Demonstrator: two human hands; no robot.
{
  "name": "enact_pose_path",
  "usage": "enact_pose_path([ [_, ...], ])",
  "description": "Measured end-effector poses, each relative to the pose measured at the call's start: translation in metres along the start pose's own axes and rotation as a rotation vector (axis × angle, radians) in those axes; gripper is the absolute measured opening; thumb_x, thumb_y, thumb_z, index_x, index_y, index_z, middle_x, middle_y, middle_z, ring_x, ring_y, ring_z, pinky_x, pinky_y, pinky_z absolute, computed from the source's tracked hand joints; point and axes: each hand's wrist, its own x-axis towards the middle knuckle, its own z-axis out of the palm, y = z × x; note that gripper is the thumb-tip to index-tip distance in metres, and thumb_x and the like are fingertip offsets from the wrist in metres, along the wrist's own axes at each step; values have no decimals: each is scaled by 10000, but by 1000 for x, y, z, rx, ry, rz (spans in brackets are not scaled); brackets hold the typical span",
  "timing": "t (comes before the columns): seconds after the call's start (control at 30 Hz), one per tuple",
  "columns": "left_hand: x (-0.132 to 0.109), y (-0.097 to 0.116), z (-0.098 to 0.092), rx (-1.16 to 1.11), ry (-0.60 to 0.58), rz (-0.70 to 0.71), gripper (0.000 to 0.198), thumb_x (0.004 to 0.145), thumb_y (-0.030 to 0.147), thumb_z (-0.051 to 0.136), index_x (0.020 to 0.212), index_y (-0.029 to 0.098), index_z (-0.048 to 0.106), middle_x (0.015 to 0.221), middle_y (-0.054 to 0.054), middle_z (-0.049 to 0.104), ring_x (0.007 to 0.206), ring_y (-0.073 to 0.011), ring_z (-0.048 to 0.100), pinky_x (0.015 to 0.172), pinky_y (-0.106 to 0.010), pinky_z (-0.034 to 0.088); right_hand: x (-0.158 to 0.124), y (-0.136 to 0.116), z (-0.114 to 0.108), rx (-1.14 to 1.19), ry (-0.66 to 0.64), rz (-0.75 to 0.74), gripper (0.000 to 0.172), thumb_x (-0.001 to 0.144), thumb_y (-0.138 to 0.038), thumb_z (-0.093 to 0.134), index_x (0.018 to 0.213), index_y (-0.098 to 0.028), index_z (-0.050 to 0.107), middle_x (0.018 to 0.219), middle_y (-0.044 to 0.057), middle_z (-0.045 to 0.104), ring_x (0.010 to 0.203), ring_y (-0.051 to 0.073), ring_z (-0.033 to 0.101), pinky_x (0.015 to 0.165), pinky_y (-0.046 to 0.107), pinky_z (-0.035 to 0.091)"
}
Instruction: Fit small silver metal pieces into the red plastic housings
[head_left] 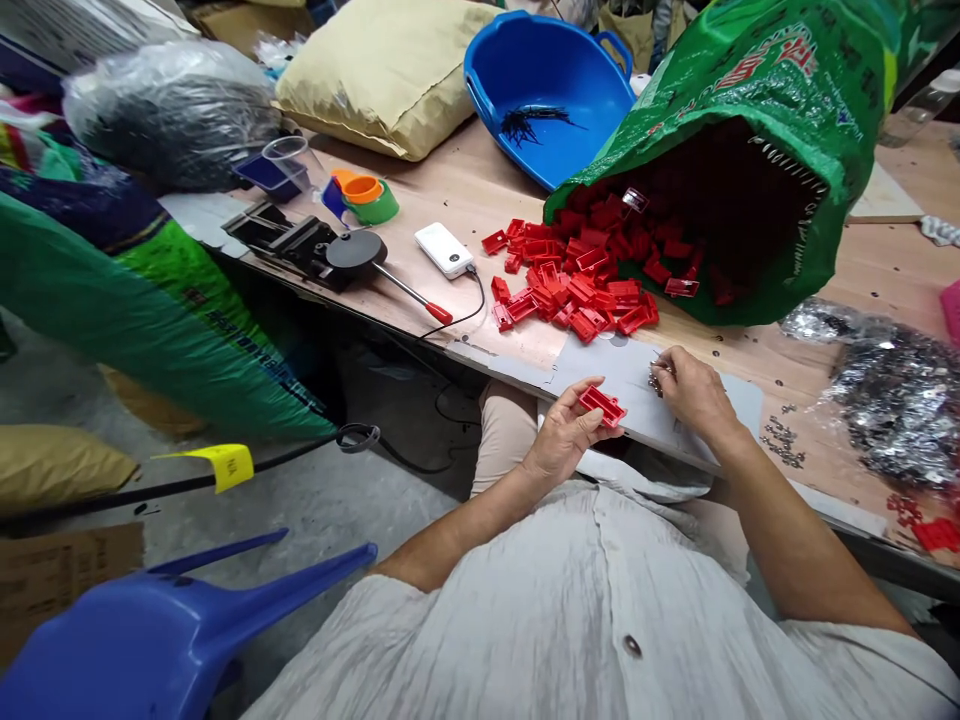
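Cream shirt cloth [600,610] fills the foreground – nearest of all – and a blue plastic stool [187,625] is seen at about eight o'clock from the hands. At about ten o'clock, a white power bank [444,250] is laid on the plywood tabletop [480,180]. A large heap of red plastic parts [570,280] is left at about twelve o'clock, so most of the pile remains unhandled, as far as can be judged. Only one red plastic part [602,406] is in hand: it is held flat by the left hand [562,440], pinched between thumb and curled fingers. Just beside it, small metal pieces [658,380] are gripped in the closed fingertips of the right hand [697,395], though their exact number cannot be told – the fingers hide them. Above a grey board [600,370], a green woven sack [750,70] is tipped at about one o'clock, with more red parts inside its mouth. Further metal pieces are bagged in clear plastic [896,410] at about three o'clock.
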Motion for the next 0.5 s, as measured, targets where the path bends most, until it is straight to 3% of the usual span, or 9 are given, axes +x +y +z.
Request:
enact_pose_path([
  [0.3, 4, 0, 4, -25, -7, -10, 612, 754, 296, 782, 1316, 256, 546, 988, -35, 688, 945, -188, 704, 801, -293, 565, -43, -21, -22, 400, -122, -134, 135, 898, -326, 570, 963, -223, 629, 808, 9, 649, 654, 142, 538, 610, 275, 413],
  [0.5, 6, -4, 7, 48, -16, 0, 603, 767, 326, 762, 1331, 271, 555, 1047, -34, 686, 875, -139, 671, 809, -298, 532, -60, -36, -22, 432, -28, -272, 84, 921, -263, 571, 938, -224, 644, 844, 24, 680, 671, 143, 566, 628, 288, 450],
])
